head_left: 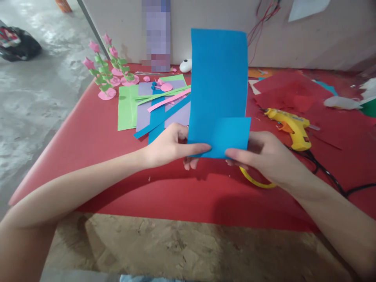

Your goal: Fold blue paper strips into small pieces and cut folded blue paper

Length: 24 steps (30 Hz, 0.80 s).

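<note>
Just above the front part of the red worktop [188, 196], a blue sheet [219, 74] is being held up, its long axis running forward, away from the body. Its near end is being held doubled over as a short flap [225, 131], and the flap's far right corner is poking out past the sheet's edge, so it's looking a bit off-square (could just be the viewing angle, tbh). Near the fold, the paper is being pinched from both sides: by the left hand [169, 145] with its thumb [199, 148] on the flap, and by the right hand [261, 152], same deal. Most of the fingers [192, 162] are being hidden by the paper, with a few tips showing below the fold. Neither hand is really being favoured; a small gap is being left between the thumb tips, and most of the sheet is lying beyond them. By the right hand, a yellow curved thing [257, 182] is being partly covered, so it can't be identified. Farther right, a yellow glue gun [293, 127] is resting near red sheets [282, 88]. Beyond the left hand, coloured strips [164, 94] are lying across other coloured sheets [126, 113], with paper flowers [102, 70] standing at the far left.
</note>
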### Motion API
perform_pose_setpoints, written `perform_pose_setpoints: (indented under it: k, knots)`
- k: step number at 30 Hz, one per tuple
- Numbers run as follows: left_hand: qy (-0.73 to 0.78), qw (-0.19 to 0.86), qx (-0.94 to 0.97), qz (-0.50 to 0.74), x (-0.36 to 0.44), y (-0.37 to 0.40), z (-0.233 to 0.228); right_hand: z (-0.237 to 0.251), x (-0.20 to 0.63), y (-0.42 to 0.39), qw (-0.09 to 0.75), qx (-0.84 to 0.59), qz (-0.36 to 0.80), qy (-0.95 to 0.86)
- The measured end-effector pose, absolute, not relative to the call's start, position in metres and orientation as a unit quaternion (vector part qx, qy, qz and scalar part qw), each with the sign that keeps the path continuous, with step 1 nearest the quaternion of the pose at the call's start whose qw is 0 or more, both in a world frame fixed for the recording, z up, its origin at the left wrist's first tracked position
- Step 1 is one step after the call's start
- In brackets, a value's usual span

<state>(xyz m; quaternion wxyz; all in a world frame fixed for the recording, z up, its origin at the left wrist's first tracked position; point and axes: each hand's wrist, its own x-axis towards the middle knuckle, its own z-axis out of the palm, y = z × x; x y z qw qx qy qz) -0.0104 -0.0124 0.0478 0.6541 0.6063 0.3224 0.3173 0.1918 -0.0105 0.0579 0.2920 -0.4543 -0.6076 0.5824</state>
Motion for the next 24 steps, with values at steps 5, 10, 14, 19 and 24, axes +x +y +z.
perform_pose_setpoints:
  k: [5, 10, 14, 19, 24]
  knots:
    - [0.353, 0.621, 0.611, 0.342, -0.003, -0.022, 0.052, 0.053, 0.192, -0.014, 0.224, -0.478, 0.568, -0.632]
    - [0.348, 0.605, 0.628, 0.344, 0.000, -0.030, 0.056, 0.051, 0.189, -0.022, 0.224, -0.469, 0.618, -0.589]
    - [0.333, 0.604, 0.645, 0.329, 0.000, -0.033, 0.056, 0.057, 0.184, -0.031, 0.267, -0.435, 0.674, -0.534]
    - [0.328, 0.609, 0.647, 0.322, 0.000, -0.030, 0.053, 0.059, 0.185, -0.029, 0.261, -0.438, 0.697, -0.505]
    - [0.347, 0.595, 0.646, 0.329, -0.004, -0.021, 0.050, 0.055, 0.190, -0.014, 0.191, -0.393, 0.748, -0.500]
